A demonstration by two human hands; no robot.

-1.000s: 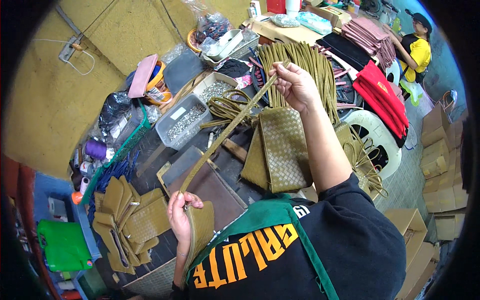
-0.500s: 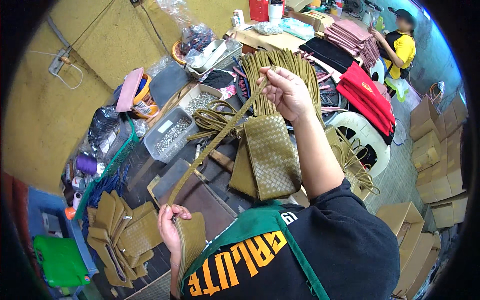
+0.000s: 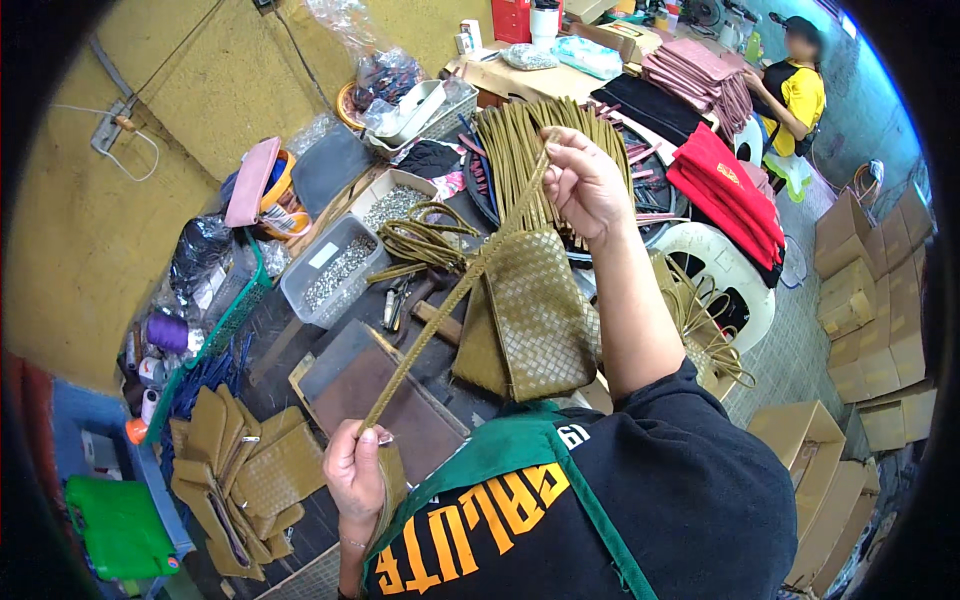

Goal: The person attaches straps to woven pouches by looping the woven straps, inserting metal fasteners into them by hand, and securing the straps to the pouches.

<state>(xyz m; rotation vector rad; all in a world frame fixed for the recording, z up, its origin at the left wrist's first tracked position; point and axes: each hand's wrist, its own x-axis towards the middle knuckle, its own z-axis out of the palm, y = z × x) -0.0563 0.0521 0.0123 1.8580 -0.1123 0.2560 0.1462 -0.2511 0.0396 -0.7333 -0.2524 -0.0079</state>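
An olive-green strap (image 3: 450,300) runs slantwise, stretched between my two hands. My right hand (image 3: 588,188), raised at the far side, pinches its upper end. Lower down, close to my body, my left hand (image 3: 355,480) is closed on the strap's other end. An olive pouch (image 3: 392,482) hangs beside that hand, partly hidden by it and by my green apron; how the two join is hidden. Beneath the strap, olive woven pouches (image 3: 540,310) lie on the table, with a thick bundle of olive straps (image 3: 510,150) beyond. Coiled olive straps (image 3: 415,240) lie left of them.
Two bins of metal fittings (image 3: 335,275) stand left of the coils. A hammer (image 3: 440,320) and brown boards (image 3: 380,385) lie nearer. More olive pouches (image 3: 245,470) are piled at left. Red folded fabric (image 3: 725,190) rests on a white chair (image 3: 735,290). A person (image 3: 797,90) sits far right.
My left hand has moved slightly right and turned, so less of the pouch shows. The right hand has shifted a little right, still pinching the strap. The view has shifted slightly.
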